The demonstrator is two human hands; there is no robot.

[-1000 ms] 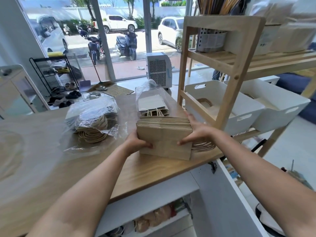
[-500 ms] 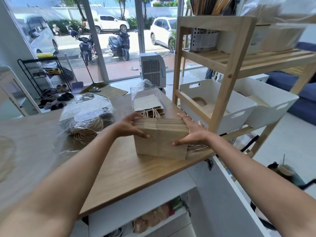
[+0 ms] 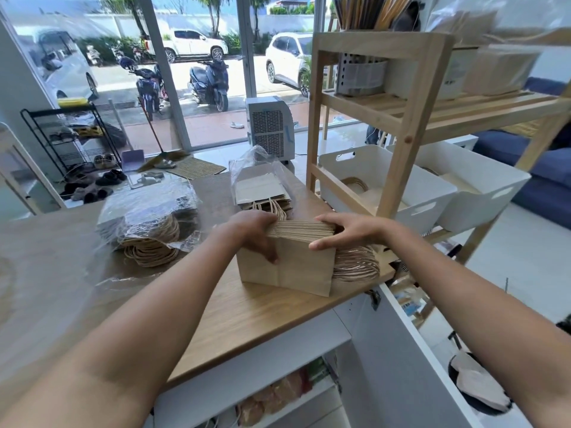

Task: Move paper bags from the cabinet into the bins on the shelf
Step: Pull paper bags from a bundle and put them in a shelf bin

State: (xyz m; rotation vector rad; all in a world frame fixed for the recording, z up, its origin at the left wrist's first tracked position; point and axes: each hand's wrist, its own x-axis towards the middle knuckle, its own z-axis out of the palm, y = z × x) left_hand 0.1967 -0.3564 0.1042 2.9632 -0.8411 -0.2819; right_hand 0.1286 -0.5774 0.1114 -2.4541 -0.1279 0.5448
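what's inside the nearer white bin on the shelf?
The nearer white bin holds flat pale paper bags with a brown twine handle showing. The shelf post and bin wall hide the rest.

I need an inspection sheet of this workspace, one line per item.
Surface: wooden counter, mostly bare near its front edge.
Job's things: stack of brown paper bags standing on the counter; two white bins on the wooden shelf.
Clutter: two plastic-wrapped bag bundles behind and left of the stack.
Grippers: left hand and right hand clasp the stack's ends.
Cables: nothing seen.
Surroundings: glass front, parked scooters and cars outside.
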